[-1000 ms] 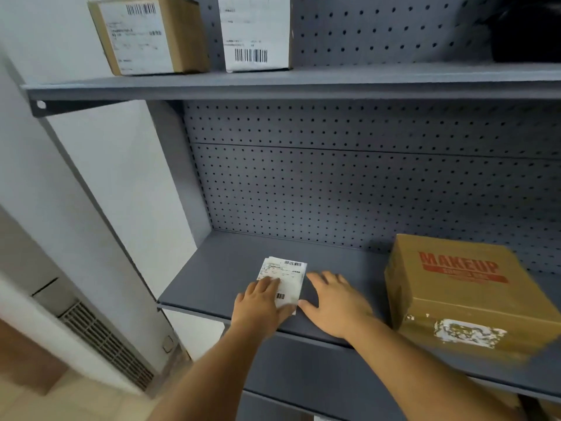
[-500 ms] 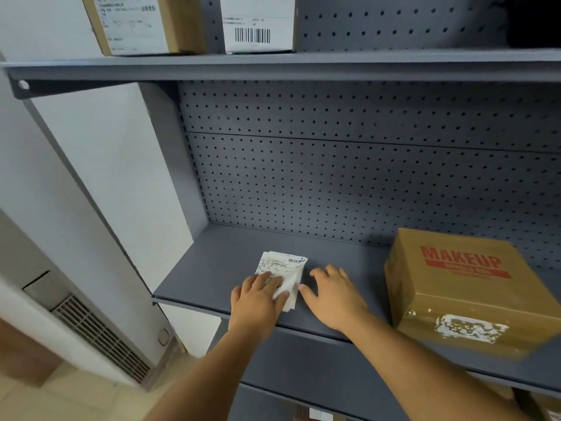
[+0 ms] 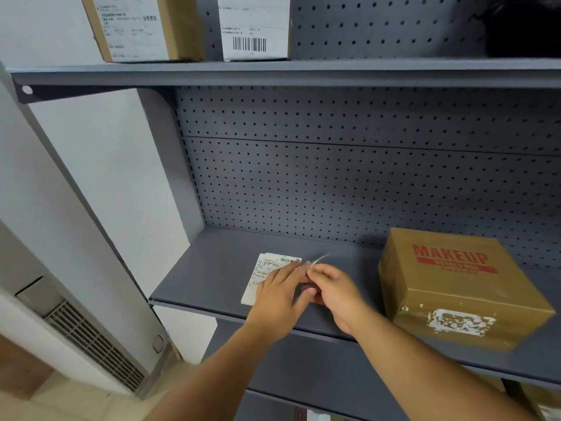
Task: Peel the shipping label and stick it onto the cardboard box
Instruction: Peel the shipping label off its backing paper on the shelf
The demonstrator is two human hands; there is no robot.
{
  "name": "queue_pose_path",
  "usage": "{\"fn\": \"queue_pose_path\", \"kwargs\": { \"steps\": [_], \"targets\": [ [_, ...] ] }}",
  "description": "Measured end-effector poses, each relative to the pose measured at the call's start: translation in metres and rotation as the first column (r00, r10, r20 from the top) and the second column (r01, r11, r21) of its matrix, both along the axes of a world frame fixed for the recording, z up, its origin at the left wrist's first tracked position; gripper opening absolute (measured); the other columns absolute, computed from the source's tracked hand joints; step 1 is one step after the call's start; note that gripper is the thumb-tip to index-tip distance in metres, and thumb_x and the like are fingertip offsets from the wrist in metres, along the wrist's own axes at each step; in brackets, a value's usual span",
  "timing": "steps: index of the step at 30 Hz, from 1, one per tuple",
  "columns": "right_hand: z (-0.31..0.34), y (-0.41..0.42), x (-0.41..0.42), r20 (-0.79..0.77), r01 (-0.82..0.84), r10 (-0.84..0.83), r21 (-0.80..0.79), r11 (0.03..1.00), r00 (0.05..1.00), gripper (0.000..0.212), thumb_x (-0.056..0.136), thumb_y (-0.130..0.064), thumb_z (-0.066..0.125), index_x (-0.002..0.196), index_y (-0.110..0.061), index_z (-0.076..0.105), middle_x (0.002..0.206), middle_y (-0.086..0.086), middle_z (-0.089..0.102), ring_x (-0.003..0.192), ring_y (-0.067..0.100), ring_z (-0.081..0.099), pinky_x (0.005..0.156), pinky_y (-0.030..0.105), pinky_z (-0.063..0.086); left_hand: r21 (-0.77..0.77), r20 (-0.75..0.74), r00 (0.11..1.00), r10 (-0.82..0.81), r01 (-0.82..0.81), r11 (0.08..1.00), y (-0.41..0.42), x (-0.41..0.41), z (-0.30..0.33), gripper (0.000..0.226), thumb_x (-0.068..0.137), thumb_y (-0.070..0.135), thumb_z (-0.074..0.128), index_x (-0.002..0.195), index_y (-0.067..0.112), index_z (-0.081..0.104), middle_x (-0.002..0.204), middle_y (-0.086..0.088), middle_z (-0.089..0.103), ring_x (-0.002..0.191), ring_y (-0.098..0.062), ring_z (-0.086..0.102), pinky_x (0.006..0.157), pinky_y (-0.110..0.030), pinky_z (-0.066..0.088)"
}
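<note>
Pinching a thin, blurred corner of the shipping label (image 3: 274, 273), the right hand (image 3: 335, 294) has closed its fingers and lifted it, where half a second ago it lay flat. The left hand (image 3: 280, 296), fingers spread and grasping nothing, presses the stack on the shelf (image 3: 212, 268). Peeling seems begun; the cardboard box (image 3: 455, 287) waits at three o'clock.
</note>
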State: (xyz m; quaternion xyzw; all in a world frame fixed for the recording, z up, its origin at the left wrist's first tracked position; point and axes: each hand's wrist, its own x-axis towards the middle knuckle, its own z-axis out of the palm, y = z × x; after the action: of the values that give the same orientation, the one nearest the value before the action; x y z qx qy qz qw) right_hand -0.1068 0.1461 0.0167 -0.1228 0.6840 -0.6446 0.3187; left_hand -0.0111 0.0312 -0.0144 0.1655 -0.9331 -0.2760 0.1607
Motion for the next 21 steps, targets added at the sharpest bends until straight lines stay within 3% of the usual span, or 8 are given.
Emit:
{"fn": "queue_pose_path", "kwargs": {
  "steps": [3, 6, 8, 11, 14, 16, 18, 21],
  "targets": [
    [0.0, 0.003, 0.0, 0.015, 0.077, -0.077, -0.012, 0.997, 0.997, 0.019, 0.102, -0.014, 0.057, 0.105, -0.008, 0.075, 0.092, 0.008, 0.079, 0.079, 0.013, 0.07, 0.078, 0.033, 0.06, 0.033, -0.051, 0.998, -0.041, 0.043, 0.999, 0.005, 0.0, 0.002, 0.053, 0.099, 0.055, 0.044, 0.151, 0.045, 0.037, 0.155, 0.023, 0.04, 0.143, -0.005, 0.032, 0.118, -0.037, 0.026],
    [-0.002, 0.004, 0.002, 0.037, 0.111, -0.11, -0.011, 0.994, 0.993, 0.018, 0.101, -0.012, 0.057, 0.107, -0.008, 0.073, 0.105, 0.02, 0.077, 0.081, 0.018, 0.07, 0.078, 0.036, 0.061, 0.152, -0.063, 0.997, -0.041, 0.05, 0.987, 0.011, -0.002, 0.001, 0.049, 0.103, 0.044, 0.046, 0.151, 0.041, 0.039, 0.149, 0.018, 0.05, 0.138, -0.004, 0.038, 0.117, -0.034, 0.027],
    [-0.001, 0.005, 0.003, 0.041, 0.135, -0.134, -0.009, 0.991, 0.99, 0.016, 0.1, -0.013, 0.056, 0.108, -0.011, 0.07, 0.104, 0.023, 0.075, 0.08, 0.02, 0.071, 0.075, 0.037, 0.061, 0.302, -0.09, 0.996, 0.029, 0.0, 0.953, 0.014, -0.003, 0.0, 0.046, 0.103, 0.043, 0.044, 0.149, 0.038, 0.044, 0.147, 0.015, 0.053, 0.138, -0.006, 0.042, 0.117, -0.033, 0.03],
    [0.006, 0.009, 0.004, 0.025, 0.175, -0.174, -0.028, 0.984, 0.984, 0.017, 0.102, -0.011, 0.053, 0.097, -0.019, 0.067, 0.093, 0.011, 0.074, 0.083, 0.023, 0.071, 0.075, 0.04, 0.058, 0.477, -0.055, 0.97, 0.236, -0.182, 0.86, 0.015, -0.004, 0.004, 0.042, 0.106, 0.034, 0.041, 0.146, 0.026, 0.047, 0.143, 0.009, 0.055, 0.133, -0.013, 0.05, 0.113, -0.033, 0.037],
    [0.013, 0.016, 0.0, 0.025, 0.18, -0.179, -0.068, 0.981, 0.984, 0.02, 0.103, -0.01, 0.051, 0.097, -0.017, 0.069, 0.097, 0.007, 0.078, 0.088, 0.027, 0.073, 0.072, 0.038, 0.057, 0.674, 0.066, 0.919, 0.39, -0.329, 0.662, 0.01, -0.004, 0.011, 0.033, 0.105, 0.033, 0.039, 0.129, 0.019, 0.057, 0.127, 0.004, 0.065, 0.108, -0.021, 0.065, 0.099, -0.041, 0.052],
    [0.016, 0.021, -0.003, 0.029, 0.166, -0.164, -0.088, 0.982, 0.986, 0.019, 0.103, -0.01, 0.051, 0.101, -0.015, 0.069, 0.104, 0.008, 0.079, 0.093, 0.03, 0.074, 0.068, 0.035, 0.058, 0.882, 0.13, 0.908, 0.399, -0.29, 0.373, 0.009, -0.004, 0.017, 0.031, 0.105, 0.033, 0.043, 0.114, 0.01, 0.063, 0.108, -0.005, 0.072, 0.083, -0.024, 0.069, 0.079, -0.038, 0.059],
    [0.019, 0.026, -0.003, 0.018, 0.147, -0.146, -0.093, 0.985, 0.989, 0.019, 0.104, -0.01, 0.05, 0.102, -0.016, 0.068, 0.105, 0.006, 0.079, 0.092, 0.029, 0.074, 0.07, 0.036, 0.058, 0.968, 0.126, 0.917, 0.377, -0.197, 0.156, 0.009, -0.002, 0.022, 0.032, 0.104, 0.032, 0.051, 0.11, 0.005, 0.067, 0.103, -0.013, 0.076, 0.079, -0.024, 0.07, 0.073, -0.033, 0.058],
    [0.019, 0.033, -0.004, -0.019, 0.135, -0.137, -0.061, 0.989, 0.99, 0.021, 0.105, -0.01, 0.049, 0.1, -0.017, 0.068, 0.105, 0.005, 0.078, 0.087, 0.027, 0.072, 0.073, 0.039, 0.058, 0.989, 0.061, 0.917, 0.395, -0.109, 0.1, 0.012, -0.001, 0.027, 0.019, 0.099, 0.02, 0.062, 0.106, 0.005, 0.071, 0.089, -0.009, 0.076, 0.076, -0.019, 0.068, 0.075, -0.03, 0.056]
  ]
}}
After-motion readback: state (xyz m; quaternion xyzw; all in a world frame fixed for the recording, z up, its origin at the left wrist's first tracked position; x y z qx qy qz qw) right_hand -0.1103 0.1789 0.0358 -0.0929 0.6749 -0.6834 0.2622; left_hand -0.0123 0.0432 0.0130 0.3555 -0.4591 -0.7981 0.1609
